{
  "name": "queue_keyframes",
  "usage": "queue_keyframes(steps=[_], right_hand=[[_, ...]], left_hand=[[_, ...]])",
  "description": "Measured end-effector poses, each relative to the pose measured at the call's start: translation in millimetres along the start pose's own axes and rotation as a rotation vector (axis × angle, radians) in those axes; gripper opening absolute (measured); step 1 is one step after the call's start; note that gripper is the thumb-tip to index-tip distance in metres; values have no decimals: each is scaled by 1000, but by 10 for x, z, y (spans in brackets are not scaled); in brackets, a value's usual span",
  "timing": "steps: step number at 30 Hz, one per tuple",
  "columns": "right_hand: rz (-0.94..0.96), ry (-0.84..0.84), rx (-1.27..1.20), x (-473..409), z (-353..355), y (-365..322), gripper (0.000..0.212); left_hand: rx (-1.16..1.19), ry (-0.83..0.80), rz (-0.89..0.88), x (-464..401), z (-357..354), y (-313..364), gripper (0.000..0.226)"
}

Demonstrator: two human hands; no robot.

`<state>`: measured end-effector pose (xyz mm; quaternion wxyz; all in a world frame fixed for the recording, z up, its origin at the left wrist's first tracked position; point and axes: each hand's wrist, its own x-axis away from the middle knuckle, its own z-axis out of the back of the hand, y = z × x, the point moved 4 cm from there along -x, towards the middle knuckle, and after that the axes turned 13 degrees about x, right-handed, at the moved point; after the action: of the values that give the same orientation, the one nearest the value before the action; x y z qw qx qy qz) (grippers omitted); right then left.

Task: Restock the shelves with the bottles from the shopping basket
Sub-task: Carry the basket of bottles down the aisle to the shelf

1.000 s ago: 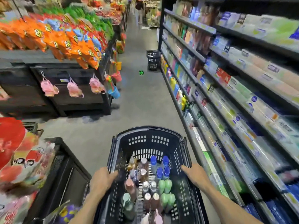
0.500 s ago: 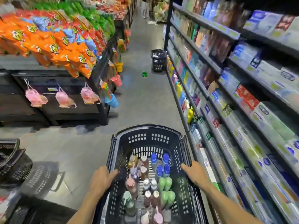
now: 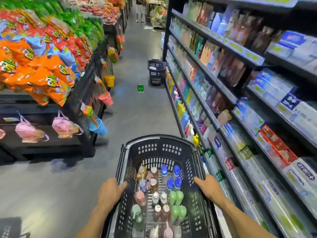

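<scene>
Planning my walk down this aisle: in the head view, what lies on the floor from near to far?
shopping basket held by left hand and right hand → green item → second basket → a person's legs.

- Both forearms were bare and reached from the near edge toward the far side, angled slightly inward.
- The left hand [image 3: 111, 193] lay palm down, its fingers [image 3: 122, 185] curled over the left rim of the shopping basket [image 3: 161, 140], closed on that rim.
- The right hand [image 3: 208, 187] lay palm down too, its fingers [image 3: 197, 180] hooked over the right rim, closed on it.
- The two hands sat well apart, level with each other, one on each side.
- Both wrists were nearly straight, the knuckles turned upward.
- The right forearm ran off the lower right edge; the left ran off the bottom edge.
</scene>
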<state>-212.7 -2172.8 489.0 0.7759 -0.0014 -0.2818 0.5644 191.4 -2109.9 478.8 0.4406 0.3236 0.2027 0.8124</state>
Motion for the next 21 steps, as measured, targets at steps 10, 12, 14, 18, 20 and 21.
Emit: queue_keyframes(steps=[10, 12, 14, 18, 20, 21], right_hand=[[26, -11, -39, -1714, 542, -588, 34], [28, -26, -27, -2197, 617, -660, 37], [46, -57, -50, -2715, 697, -750, 40], [68, -93, -39, -3688, 808, -889, 48], [69, -94, -12, -3958, 962, -1073, 44], [79, -89, 4, -4095, 1039, -1164, 42]], left_hand=[[-24, -2, -1, -1681, -127, 1004, 46], [-39, 6, 15, -2073, -221, 1196, 46], [-50, 16, 24, -2424, -302, 1413, 49], [-39, 46, 57, -3009, -461, 1745, 54], [-36, 56, 87, -3216, -530, 1895, 55], [-31, 59, 94, -3312, -569, 1976, 56]])
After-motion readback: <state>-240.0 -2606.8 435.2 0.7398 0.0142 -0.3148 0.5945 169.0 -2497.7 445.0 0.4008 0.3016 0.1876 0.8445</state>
